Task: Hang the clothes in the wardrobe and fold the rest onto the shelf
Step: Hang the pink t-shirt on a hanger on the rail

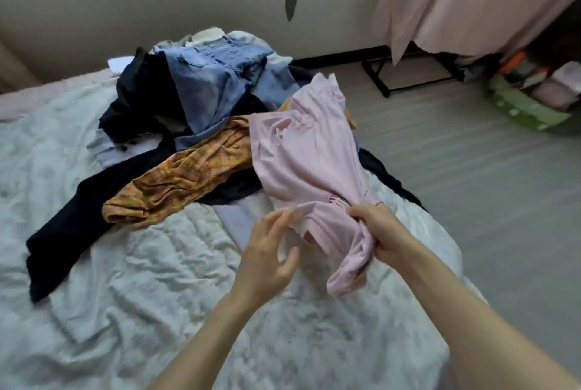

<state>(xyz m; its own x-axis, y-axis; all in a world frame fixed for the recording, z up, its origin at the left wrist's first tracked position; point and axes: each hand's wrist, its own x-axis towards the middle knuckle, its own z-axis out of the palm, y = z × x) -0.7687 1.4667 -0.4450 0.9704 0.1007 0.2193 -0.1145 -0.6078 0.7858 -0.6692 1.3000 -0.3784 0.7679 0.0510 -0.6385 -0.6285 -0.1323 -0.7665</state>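
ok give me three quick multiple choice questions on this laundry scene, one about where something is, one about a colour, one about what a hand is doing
1. Where do the blue jeans lie?
A. on top of the clothes pile on the bed
B. on the floor
C. on a hanger

2. What colour is the garment being handled?
A. green
B. pale pink
C. black

3. What is the right hand doing?
A. resting flat on the bed cover
B. hanging idle
C. gripping bunched fabric of the garment

Answers: 1 A, the jeans crown the heap; 2 B, the cloth is light pink; 3 C, its fingers curl round the gathered pink cloth, while the left hand is open beside it.
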